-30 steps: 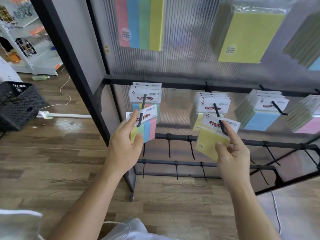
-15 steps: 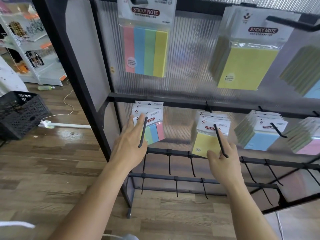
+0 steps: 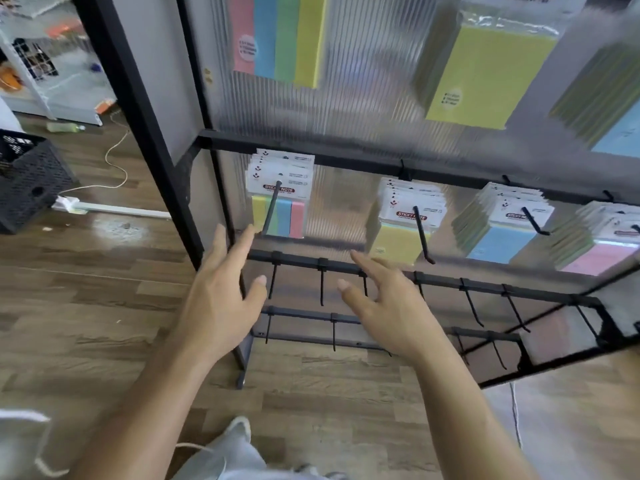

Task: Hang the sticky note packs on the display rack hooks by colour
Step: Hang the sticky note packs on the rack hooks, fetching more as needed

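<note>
black rack (image 3: 346, 265), striped multicolour packs (image 3: 278, 220)

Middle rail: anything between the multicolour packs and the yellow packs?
Nothing hangs there; head view shows only bare ribbed panel between the multicolour packs and the yellow packs.

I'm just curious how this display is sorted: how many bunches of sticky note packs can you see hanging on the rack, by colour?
Striped multicolour bunches: 2
Yellow bunches: 2
Blue bunches: 2
Pink bunches: 1
Total: 7 bunches in view
</note>
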Demonstrator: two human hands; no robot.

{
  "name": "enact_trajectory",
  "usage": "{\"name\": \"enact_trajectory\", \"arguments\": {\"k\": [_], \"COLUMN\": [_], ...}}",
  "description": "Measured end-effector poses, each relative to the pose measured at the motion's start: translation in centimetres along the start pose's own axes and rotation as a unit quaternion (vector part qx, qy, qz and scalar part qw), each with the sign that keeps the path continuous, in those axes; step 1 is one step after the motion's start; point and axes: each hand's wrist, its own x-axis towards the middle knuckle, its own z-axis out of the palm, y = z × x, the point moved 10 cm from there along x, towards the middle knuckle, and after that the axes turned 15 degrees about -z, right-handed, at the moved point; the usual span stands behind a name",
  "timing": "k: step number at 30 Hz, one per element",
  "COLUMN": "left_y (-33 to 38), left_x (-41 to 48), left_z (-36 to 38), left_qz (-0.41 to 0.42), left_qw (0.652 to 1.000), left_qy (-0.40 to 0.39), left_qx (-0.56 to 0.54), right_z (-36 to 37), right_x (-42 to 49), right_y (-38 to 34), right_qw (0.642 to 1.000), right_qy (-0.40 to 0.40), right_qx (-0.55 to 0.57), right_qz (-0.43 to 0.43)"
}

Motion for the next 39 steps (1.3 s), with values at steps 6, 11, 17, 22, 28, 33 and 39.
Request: {"name": "enact_trajectory", "arguments": {"k": [6,11,17,22,28,33,39], "left_y": [-6.7,-14.5,-25.9,-34.1,-41.0,-46.8,-54.9], "left_x": [-3.0,-4.3,-5.2,-4.9,-2.4,0.6,7.1], "left_z": [-3.9,-8.3,-15.0,-20.7,-25.6,-27.4,-33.3], "left_qz": [-0.081,-0.166,-0.258,-0.29,-0.311,-0.355,-0.391], "left_qw": [0.996,0.985,0.963,0.953,0.946,0.929,0.915], "left_qy": [0.025,0.044,0.072,0.087,0.09,0.089,0.095], "left_qx": [-0.013,-0.019,-0.009,0.001,-0.024,-0.048,-0.032], "right_z": [6.5,13.5,21.7,30.1,37.3,43.2,53.0], "right_x": [1.4,2.7,5.7,8.8,11.9,15.5,23.6], "right_y": [-6.6,-13.0,-22.1,-30.0,-36.0,-37.7,-44.6], "right_qw": [0.986,0.957,0.944,0.932,0.923,0.92,0.913], "right_qy": [-0.144,-0.249,-0.262,-0.272,-0.294,-0.318,-0.331], "right_qx": [0.008,0.014,0.016,0.011,-0.011,-0.014,0.006], "right_qz": [-0.084,-0.147,-0.202,-0.238,-0.247,-0.227,-0.238]}}
